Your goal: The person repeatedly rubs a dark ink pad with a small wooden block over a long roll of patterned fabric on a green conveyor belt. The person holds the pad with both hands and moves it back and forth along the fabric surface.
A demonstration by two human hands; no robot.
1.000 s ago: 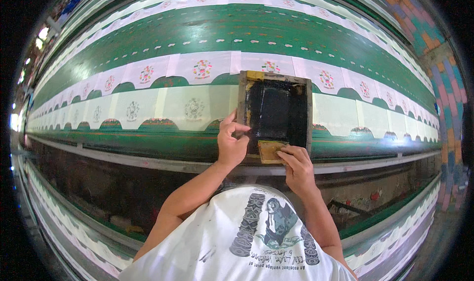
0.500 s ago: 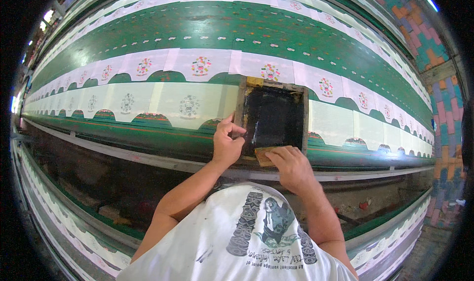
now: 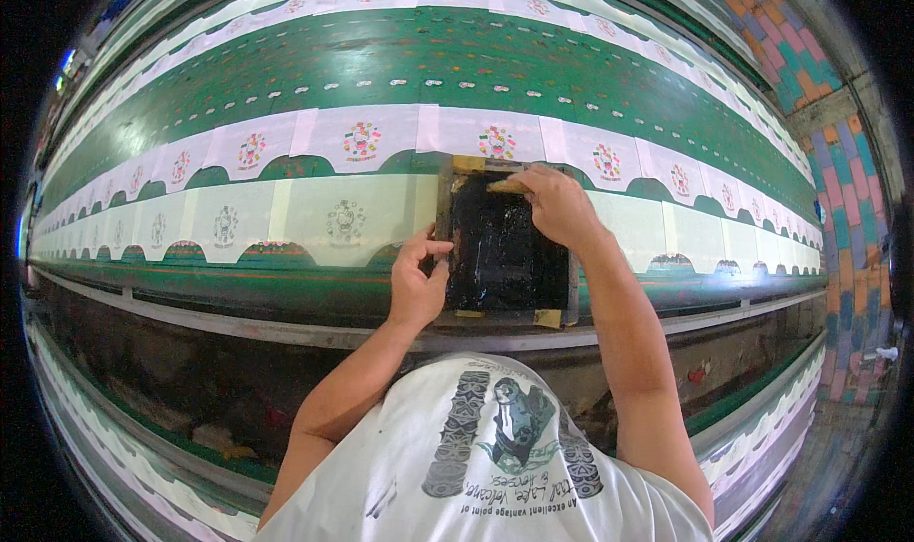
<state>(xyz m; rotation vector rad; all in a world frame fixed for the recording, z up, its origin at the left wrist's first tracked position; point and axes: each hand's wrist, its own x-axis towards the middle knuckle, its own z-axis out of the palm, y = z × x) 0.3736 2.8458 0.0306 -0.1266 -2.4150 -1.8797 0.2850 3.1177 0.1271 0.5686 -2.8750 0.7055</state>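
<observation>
Printing screen: dark rectangular frame (image 3: 445,204) flat on the near row, directly in front of the person; its near end reaches the table's front edge, its far end meets the second row.
Mesh: black, wet-looking ink film (image 3: 509,256) with glossy streaks; yellowish tape (image 3: 466,163) at the far left corner, more along the near side.
Squeegee: small tan blade (image 3: 507,187) at the far end of the mesh, partly covered by the fingers.
Right hand: fingers (image 3: 541,182) closed round the squeegee; hand (image 3: 562,213) above the frame's far right part, forearm stretched forward.
Left hand: hand (image 3: 417,280) half curled at the frame's left rail, index finger laid toward the rail, thumb below; cannot tell whether it grips or only steadies.
Near row: pale cloth panels (image 3: 395,199) with scalloped lower edges; those left of the screen carry grey outline prints (image 3: 345,221), those right of it look unprinted.
Second row: whitish-pink panels (image 3: 381,123) with multicoloured round prints (image 3: 362,140).
Table: long green surface (image 3: 371,51), small pale marks in a line beyond the second row.
Front edge: grey rail (image 3: 324,325) between table and person.
Clothing: white printed T-shirt (image 3: 400,485).
</observation>
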